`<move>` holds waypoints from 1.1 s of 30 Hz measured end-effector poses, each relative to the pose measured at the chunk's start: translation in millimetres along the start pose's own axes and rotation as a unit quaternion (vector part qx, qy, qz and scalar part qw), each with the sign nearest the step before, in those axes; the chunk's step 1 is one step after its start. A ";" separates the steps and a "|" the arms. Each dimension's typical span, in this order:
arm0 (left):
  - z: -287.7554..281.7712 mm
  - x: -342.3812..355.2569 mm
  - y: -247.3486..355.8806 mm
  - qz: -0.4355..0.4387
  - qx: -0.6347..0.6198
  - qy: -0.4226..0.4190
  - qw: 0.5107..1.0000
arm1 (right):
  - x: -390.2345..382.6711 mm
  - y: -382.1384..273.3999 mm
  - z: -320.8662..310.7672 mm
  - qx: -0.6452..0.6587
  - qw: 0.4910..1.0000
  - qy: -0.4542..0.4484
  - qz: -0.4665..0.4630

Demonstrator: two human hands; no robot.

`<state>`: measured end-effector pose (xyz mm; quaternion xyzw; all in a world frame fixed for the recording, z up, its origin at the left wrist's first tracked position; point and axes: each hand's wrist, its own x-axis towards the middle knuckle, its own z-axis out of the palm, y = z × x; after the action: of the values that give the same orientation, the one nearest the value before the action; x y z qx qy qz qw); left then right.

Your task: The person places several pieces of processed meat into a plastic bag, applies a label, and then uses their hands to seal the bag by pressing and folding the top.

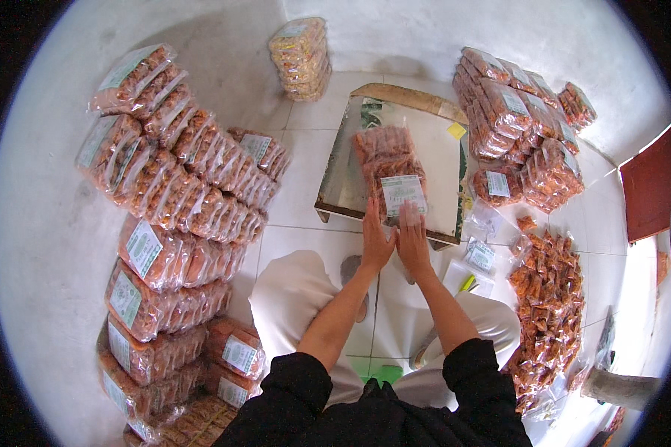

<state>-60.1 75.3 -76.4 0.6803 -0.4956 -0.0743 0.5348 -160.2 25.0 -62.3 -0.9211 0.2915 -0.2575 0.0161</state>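
A long clear plastic bag of reddish-brown packed food (388,158) lies on a low, worn table (339,179) in front of me. A white and green printed label (402,192) sits at the bag's near end. My left hand (377,240) rests along the left side of that end, its fingers stretched forward. Beside it, my right hand (412,242) has its fingers extended over the near edge of the bag and label. Both hands look flattened against the bag, not wrapped round it.
Tall stacks of similar bags (194,171) line the left wall. More are piled at the back right (507,112), and yellowish packs (302,59) stand at the back. Small brown packets (548,313) cover the floor on my right, near loose labels in plastic (479,255).
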 end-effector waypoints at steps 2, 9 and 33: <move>1.8 -0.7 -1.8 0.002 -0.003 0.008 1.000 | 11.2 8.6 2.1 -0.002 1.000 -0.031 -0.007; 4.0 -4.0 -6.9 -0.019 -0.038 -0.006 0.999 | 44.8 35.3 25.6 -0.048 0.996 -0.040 -0.064; 152.8 -82.3 203.8 0.182 -0.178 -0.331 0.909 | -218.7 159.6 -280.0 -0.214 0.943 -0.027 0.252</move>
<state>-318.8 50.3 -12.1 0.4082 -0.7375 -0.2837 0.4571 -532.6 45.6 50.1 -0.8059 0.5618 -0.1515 -0.1093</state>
